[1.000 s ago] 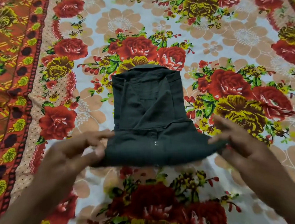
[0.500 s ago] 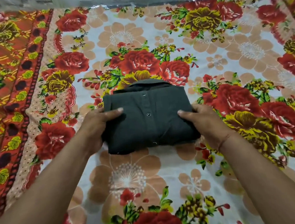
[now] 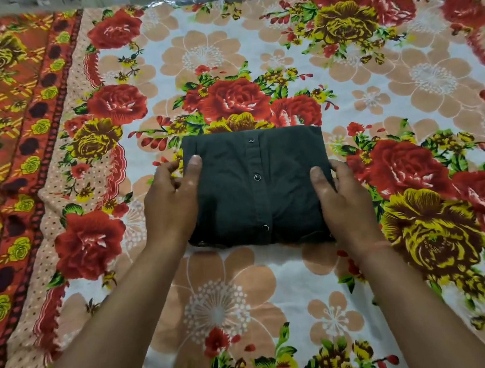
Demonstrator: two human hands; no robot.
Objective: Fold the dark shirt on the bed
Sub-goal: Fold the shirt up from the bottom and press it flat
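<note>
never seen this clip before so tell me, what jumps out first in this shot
The dark shirt, folded into a compact rectangle with its button placket facing up, sits at the centre of the bed. It stands out sharply against the loud floral bedsheet of red roses and peach blossoms that fills the view. The left hand and right hand reach in from the bottom and rest on the bundle's two side edges, thumbs on top.

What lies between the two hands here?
In the head view, the folded dark button-front shirt fills the stretch between the left hand and the right hand, both touching its sides.
</note>
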